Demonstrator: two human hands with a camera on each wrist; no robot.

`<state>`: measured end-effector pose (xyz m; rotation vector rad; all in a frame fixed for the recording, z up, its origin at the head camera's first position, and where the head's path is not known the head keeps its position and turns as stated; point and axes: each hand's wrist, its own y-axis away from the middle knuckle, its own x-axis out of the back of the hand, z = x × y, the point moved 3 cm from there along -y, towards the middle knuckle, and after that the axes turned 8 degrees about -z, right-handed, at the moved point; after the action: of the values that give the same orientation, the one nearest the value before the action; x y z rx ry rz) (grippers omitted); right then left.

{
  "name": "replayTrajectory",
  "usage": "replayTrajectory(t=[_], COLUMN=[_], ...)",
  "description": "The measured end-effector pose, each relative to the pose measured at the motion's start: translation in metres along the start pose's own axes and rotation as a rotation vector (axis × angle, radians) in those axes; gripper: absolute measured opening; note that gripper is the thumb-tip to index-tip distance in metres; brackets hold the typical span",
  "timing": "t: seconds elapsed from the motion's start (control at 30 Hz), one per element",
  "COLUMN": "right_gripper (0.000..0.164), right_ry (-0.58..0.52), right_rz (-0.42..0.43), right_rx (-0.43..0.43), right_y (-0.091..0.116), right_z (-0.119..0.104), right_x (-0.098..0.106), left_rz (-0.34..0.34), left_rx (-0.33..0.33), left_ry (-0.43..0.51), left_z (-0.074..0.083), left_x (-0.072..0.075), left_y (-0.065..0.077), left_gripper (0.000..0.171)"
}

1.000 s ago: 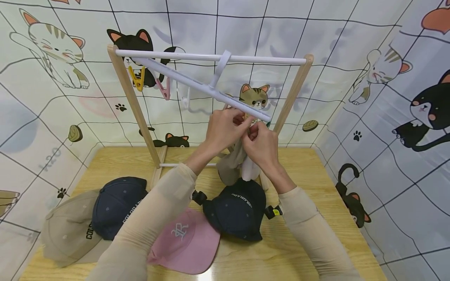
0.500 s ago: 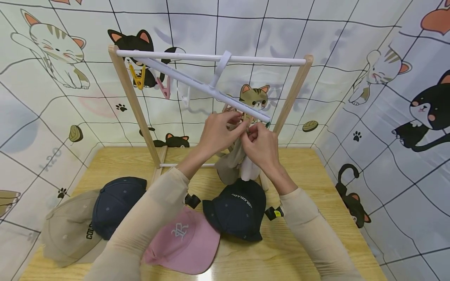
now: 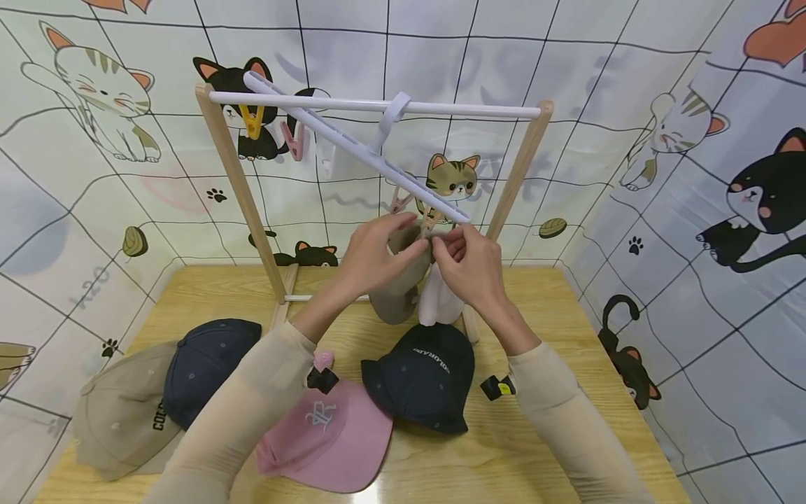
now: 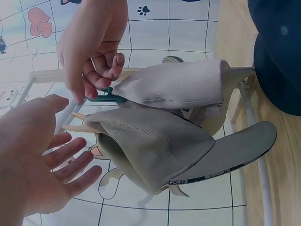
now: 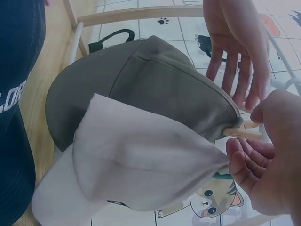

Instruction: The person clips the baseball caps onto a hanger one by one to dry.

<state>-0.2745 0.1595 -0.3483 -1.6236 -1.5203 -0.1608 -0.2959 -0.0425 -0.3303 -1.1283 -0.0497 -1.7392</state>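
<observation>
A white hanger (image 3: 352, 143) hangs tilted from the rack's top bar, its right end low. Below that end, a wooden clothespin (image 5: 242, 133) grips an olive cap (image 4: 141, 141). Beside it a pale pinkish-white cap (image 5: 146, 155) hangs from a green clip (image 4: 109, 97). My left hand (image 3: 371, 252) is spread just left of the olive cap, holding nothing, its fingers relaxed. My right hand (image 3: 472, 266) stays close to the clothespin and the pale cap's top. Its fingers are loosely bent, with nothing seen gripped between thumb and fingers.
Yellow (image 3: 252, 122) and pink (image 3: 293, 141) clips hang at the hanger's raised end. Wooden posts (image 3: 518, 171) bound the rack. On the table lie a beige cap (image 3: 119, 413), a navy cap (image 3: 210, 364), a pink cap (image 3: 340, 434) and a dark cap (image 3: 422, 381).
My left hand has moved left and down, off the clothespin, with its fingers spreading. The hanger has tilted more, left end up and right end down. The olive cap hangs lower.
</observation>
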Motion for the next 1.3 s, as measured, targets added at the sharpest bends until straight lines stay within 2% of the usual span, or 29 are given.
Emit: replayTrajectory(t=[0.37, 0.63, 0.83, 1.1, 1.3], right_gripper=[0.023, 0.024, 0.025, 0.027, 0.029], right_ry=[-0.022, -0.001, 0.017, 0.028, 0.022], right_rz=[-0.001, -0.022, -0.027, -0.060, -0.091], right_rx=[0.056, 0.114, 0.161, 0.213, 0.238], right_y=[0.011, 0.022, 0.029, 0.037, 0.040], right_z=[-0.003, -0.007, -0.010, -0.012, -0.018], right_x=[0.007, 0.014, 0.019, 0.022, 0.022], left_rz=[0.002, -0.013, 0.004, -0.017, -0.056], left_rx=[-0.013, 0.041, 0.027, 0.011, 0.044], left_ry=[-0.008, -0.013, -0.010, -0.040, -0.049], left_z=[0.002, 0.005, 0.007, 0.013, 0.018], left_x=[0.012, 0.020, 0.024, 0.012, -0.004], left_y=[0.036, 0.072, 0.102, 0.144, 0.169], left_gripper=[0.058, 0.059, 0.056, 0.052, 0.053])
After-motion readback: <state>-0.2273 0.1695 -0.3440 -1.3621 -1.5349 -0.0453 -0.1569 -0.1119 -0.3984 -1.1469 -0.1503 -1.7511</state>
